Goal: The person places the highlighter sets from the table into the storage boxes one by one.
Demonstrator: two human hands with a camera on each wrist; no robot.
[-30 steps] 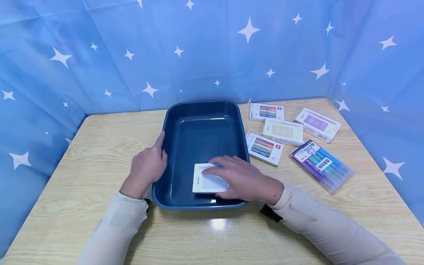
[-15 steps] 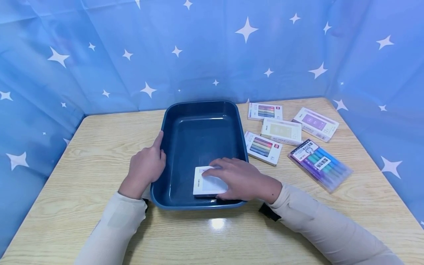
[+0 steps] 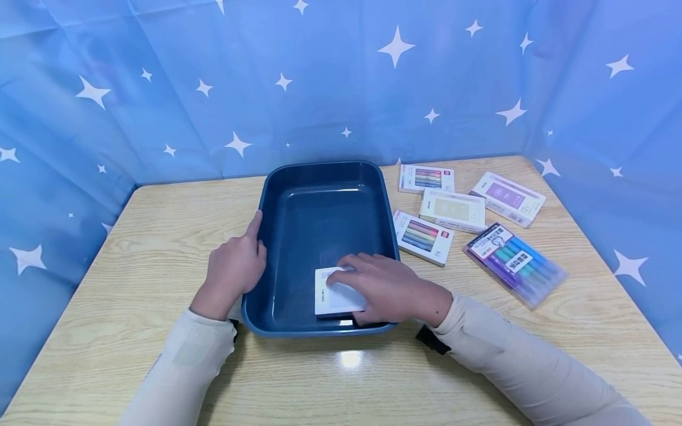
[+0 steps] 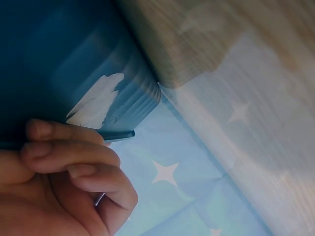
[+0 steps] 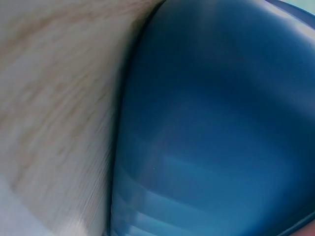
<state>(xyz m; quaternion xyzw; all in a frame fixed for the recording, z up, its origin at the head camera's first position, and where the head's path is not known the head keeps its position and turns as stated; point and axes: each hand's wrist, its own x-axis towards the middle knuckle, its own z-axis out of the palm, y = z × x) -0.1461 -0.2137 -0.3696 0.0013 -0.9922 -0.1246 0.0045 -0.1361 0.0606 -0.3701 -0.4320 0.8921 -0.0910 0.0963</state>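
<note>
A dark blue plastic bin (image 3: 319,236) lies lengthwise on the wooden table. My left hand (image 3: 234,266) grips its left rim, index finger stretched along the edge and thumb on the inner side. In the left wrist view the other fingers (image 4: 74,152) are curled up by the rim, near a torn white label patch (image 4: 96,101) on the outer wall. Low inside the bin's near right corner, my right hand (image 3: 383,290) holds a small white box (image 3: 335,299) with fingers over its far edge and thumb at the near side. Only the bin's outer wall (image 5: 197,123) fills the right wrist view.
Right of the bin lie two boxes with coloured-stick windows (image 3: 424,238) (image 3: 427,178), a cream-panelled box (image 3: 453,210) and a purple-panelled box (image 3: 508,198). Closer in is a clear pack of coloured pens (image 3: 515,265). A blue starred curtain (image 3: 319,83) stands behind the table.
The white box has shifted slightly right and toward me in the bin under my right hand. My left hand keeps its place on the rim.
</note>
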